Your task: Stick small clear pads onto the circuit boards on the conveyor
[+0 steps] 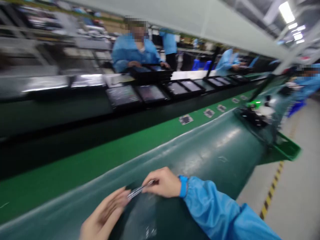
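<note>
Above the near edge of the green bench, I hold a small circuit board [139, 191] between both hands, tilted and seen nearly edge-on. My right hand [163, 182], below a blue wristband and blue sleeve, pinches its right end between thumb and fingers. Its left end sits between the thumb and fingertips of my left hand [107, 213], which is closed on it and slightly blurred. Under the hands, a clear plastic sheet or bag [141, 216] lies on the dark mat [172, 220].
Several small boards [186, 119] lie along the green conveyor belt [110, 150]. Beyond it stand black trays [151, 93] with flat panels. Co-workers in blue [136, 50] work across the line. A green bin [287, 146] hangs at the bench's right end, near a cluttered device [260, 113].
</note>
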`<state>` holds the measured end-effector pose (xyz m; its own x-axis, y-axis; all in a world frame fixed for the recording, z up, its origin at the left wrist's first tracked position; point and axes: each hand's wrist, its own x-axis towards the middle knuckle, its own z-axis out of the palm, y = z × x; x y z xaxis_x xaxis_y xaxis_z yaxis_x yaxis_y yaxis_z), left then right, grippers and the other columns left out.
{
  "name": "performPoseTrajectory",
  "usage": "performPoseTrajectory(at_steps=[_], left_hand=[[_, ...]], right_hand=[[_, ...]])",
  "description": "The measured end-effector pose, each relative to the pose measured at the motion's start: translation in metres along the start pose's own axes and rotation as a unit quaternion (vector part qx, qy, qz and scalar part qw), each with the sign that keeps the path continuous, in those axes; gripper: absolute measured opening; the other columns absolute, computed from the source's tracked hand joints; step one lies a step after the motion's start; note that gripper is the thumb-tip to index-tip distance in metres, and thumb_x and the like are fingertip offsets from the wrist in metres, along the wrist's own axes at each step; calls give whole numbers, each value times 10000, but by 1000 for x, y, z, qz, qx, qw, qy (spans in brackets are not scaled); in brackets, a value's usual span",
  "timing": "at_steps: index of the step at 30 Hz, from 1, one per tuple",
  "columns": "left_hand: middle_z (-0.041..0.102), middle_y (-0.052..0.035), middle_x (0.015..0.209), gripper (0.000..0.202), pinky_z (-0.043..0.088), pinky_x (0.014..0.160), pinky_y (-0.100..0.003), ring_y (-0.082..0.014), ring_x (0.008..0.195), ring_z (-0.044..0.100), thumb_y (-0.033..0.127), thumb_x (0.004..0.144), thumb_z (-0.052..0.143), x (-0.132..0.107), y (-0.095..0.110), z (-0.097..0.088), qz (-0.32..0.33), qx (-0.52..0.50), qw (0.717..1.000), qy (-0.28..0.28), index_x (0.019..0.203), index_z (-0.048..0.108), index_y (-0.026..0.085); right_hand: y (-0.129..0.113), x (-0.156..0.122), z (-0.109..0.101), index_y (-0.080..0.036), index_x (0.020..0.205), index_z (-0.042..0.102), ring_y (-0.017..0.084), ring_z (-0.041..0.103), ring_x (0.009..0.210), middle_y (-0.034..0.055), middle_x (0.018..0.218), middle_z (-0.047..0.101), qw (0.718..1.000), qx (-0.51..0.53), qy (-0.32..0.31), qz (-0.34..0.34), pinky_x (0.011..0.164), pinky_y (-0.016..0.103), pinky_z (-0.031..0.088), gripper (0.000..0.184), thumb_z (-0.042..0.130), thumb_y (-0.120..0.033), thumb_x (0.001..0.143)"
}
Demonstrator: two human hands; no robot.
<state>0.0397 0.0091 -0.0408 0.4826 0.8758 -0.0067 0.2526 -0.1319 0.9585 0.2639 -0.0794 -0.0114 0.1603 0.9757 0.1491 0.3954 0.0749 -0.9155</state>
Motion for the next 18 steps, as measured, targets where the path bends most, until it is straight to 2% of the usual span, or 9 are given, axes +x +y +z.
performPoseTrajectory(at_steps=[2,5,11,18], left_hand=[[799,-138,1038,546,630,857,-432,-324,907,767,554,751,770,-6,26,1,-51,-56,996,-47,1129,717,164],[795,-128,988,438,616,849,-403,-264,841,753,400,755,784,-7,45,4,-47,-79,994,-56,1107,726,145],[775,-85,887,302,583,787,-334,-205,778,707,233,777,734,-15,41,11,-14,-76,995,-64,1066,751,147],[744,-53,806,233,536,697,-286,-182,706,658,219,767,756,-18,41,13,14,-40,998,-53,991,782,162]], right_hand=[[-4,-5,-3,-195,842,769,146,682,678,10,776,758,1000,12,7,8,660,221,509,122,757,-316,849],[-3,-9,-7,-195,854,764,155,678,691,23,791,760,1000,18,-10,20,660,241,507,134,704,-311,883],[-3,-15,-7,-201,878,763,149,652,644,24,772,746,999,6,-28,26,620,247,496,151,676,-323,899],[-3,-20,-1,-212,893,753,167,657,680,38,809,746,998,-23,-55,10,640,262,499,178,644,-350,923]])
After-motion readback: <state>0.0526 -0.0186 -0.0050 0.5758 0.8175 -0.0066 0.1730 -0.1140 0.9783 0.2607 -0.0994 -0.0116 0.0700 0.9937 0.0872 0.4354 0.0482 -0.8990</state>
